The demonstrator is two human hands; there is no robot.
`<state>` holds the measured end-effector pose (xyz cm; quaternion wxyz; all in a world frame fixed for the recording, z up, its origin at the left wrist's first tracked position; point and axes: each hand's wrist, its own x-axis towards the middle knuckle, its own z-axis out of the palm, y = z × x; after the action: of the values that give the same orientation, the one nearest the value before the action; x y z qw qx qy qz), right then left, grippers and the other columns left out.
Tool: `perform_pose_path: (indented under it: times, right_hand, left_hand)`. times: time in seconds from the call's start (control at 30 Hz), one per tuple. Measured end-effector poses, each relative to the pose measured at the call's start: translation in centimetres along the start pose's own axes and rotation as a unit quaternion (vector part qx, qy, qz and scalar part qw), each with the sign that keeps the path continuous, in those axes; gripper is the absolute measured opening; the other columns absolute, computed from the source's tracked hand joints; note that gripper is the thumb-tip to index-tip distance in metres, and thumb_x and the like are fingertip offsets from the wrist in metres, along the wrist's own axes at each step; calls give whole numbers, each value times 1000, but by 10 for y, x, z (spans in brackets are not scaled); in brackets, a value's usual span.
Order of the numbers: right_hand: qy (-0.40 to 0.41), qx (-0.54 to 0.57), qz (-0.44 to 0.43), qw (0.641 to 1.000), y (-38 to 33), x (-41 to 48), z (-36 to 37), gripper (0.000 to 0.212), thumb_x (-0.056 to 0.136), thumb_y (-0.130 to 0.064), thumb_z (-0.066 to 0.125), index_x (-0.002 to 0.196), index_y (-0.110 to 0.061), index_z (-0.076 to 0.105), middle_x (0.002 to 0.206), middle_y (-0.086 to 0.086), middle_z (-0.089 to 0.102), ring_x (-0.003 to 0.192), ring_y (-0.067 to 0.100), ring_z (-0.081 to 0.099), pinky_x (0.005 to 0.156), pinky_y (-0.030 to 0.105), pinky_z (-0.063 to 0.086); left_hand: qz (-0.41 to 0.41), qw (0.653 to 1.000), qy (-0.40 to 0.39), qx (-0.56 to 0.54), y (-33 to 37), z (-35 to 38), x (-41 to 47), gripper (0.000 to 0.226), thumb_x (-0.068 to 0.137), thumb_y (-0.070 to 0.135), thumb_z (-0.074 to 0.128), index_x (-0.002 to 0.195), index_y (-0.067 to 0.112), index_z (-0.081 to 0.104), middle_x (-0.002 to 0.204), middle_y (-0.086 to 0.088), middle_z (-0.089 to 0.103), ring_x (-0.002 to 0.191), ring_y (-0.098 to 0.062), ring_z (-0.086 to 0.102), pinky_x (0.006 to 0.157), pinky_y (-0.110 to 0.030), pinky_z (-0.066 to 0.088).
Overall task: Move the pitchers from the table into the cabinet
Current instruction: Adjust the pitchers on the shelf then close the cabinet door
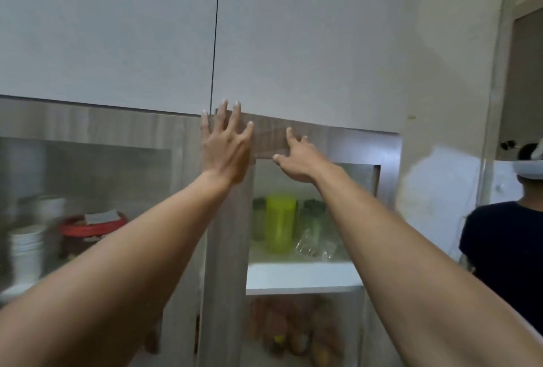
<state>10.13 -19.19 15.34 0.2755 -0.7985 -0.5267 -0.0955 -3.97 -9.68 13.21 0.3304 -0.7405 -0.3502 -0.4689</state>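
Both of my hands are raised against a wood-grain cabinet with glass doors. My left hand (pixel 227 144) lies flat with spread fingers on the top of the middle door frame (pixel 226 249). My right hand (pixel 295 158) touches the upper rail of the right door (pixel 357 146), fingers apart, holding nothing. Behind the right glass, a yellow-green pitcher (pixel 280 224) stands on a white shelf (pixel 302 275), between two darker green pitchers (pixel 259 218) (pixel 313 216). No table is in view.
White upper cabinet doors (pixel 308 43) hang above my hands. Behind the left glass are stacked white bowls (pixel 26 252) and a red-lidded container (pixel 88 228). Crumpled clear plastic (pixel 316 246) lies by the pitchers. A person in a dark shirt (pixel 505 258) stands at the right.
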Motion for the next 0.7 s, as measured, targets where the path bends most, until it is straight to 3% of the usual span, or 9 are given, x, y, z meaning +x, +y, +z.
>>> perform_pose_path:
  times: [0.1, 0.23, 0.43, 0.7]
  right_hand:
    - [-6, -24, -5, 1000, 19, 27, 8, 83, 99, -51, 47, 161, -30, -5, 170, 14, -7, 156, 36, 0, 123, 59, 14]
    - [-12, -38, -6, 999, 44, 56, 19, 85, 98, -49, 50, 161, -30, -4, 170, 13, -9, 156, 35, -5, 121, 65, 11]
    - [-16, -52, -31, 998, 67, 85, 41, 83, 99, -47, 51, 162, -26, 1, 170, 10, -14, 156, 33, -8, 120, 67, 6]
    - [-15, -9, -63, 998, 94, 108, 58, 78, 101, -45, 51, 162, -25, 7, 168, 5, -18, 156, 30, -7, 120, 64, 8]
  left_hand:
    - [-28, 998, -55, 20, 4, 26, 6, 58, 91, 10, 51, 147, 18, 39, 162, -17, 18, 149, -38, 10, 116, -62, 5]
    - [-61, 992, -112, 13, 7, 56, 17, 59, 96, 8, 41, 153, 11, 26, 163, -17, 12, 150, -36, 10, 118, -58, 13]
    - [-98, 980, -168, -34, 15, 98, 17, 56, 99, 35, 37, 149, 10, 34, 160, -17, 22, 147, -35, 23, 117, -56, 22]
    - [-118, 974, -174, -82, 22, 133, 18, 59, 100, 43, 36, 150, 12, 34, 161, -17, 17, 148, -32, 22, 116, -53, 24]
